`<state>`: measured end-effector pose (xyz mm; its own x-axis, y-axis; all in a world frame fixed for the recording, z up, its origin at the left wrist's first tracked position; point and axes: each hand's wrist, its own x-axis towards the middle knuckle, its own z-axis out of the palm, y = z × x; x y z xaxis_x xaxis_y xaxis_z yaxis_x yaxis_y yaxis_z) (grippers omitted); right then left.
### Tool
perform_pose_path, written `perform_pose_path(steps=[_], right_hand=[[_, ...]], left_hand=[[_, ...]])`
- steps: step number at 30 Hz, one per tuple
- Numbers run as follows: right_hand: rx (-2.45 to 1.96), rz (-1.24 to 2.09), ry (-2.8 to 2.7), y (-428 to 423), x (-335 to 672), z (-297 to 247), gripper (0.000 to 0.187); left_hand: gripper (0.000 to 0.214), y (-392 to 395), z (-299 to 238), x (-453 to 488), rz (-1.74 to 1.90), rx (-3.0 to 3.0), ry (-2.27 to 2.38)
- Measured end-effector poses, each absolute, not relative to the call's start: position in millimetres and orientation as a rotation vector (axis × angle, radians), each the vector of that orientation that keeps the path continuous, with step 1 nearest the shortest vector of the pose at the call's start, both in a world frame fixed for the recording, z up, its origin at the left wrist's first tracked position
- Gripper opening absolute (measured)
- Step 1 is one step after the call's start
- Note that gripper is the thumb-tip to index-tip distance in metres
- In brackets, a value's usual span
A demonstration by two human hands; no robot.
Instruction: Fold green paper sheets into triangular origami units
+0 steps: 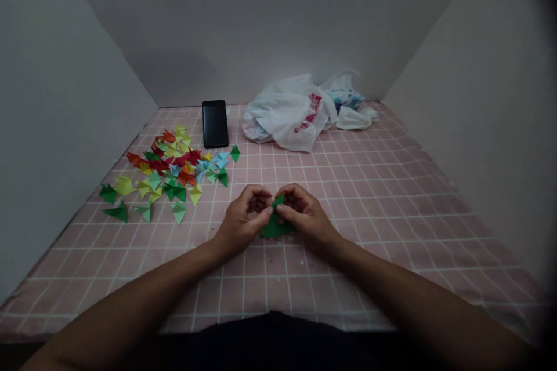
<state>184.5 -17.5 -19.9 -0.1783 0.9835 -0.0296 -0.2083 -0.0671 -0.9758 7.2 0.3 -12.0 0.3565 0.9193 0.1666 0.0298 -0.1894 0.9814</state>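
Note:
A small green piece of paper is held between both hands just above the pink checked tablecloth. My left hand pinches its left side with thumb and curled fingers. My right hand pinches the right side, fingers closed over the top fold. The two hands touch each other over the paper, and most of its upper part is hidden by the fingertips.
A pile of several folded paper triangles, green, red, yellow and light blue, lies to the left. A black phone lies face up behind it. White plastic bags sit at the back. Grey walls close in on three sides.

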Motion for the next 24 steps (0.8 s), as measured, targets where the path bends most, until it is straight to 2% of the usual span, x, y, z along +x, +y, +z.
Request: perform_pose_path(steps=[3, 8, 17, 24], right_hand=[[-1.005, 1.420, -1.182, -16.4, 185.7, -22.0, 0.022], [-1.000, 1.391, -1.079, -17.8, 183.5, -27.1, 0.019], [-1.028, 1.290, -1.155, -18.1, 186.4, -23.3, 0.012], [-0.984, 1.248, -1.107, -16.4, 186.0, -28.5, 0.009]], left_hand=[[0.021, 0.2, -12.7, 6.9, 1.012, 1.611, 0.876], [0.032, -0.8, -14.0, 8.6, 0.973, 1.501, 0.857], [0.008, 4.1, -18.7, 2.9, 1.132, 1.800, 0.958], [0.006, 8.5, -18.6, 0.4, 1.172, 1.777, 0.979]])
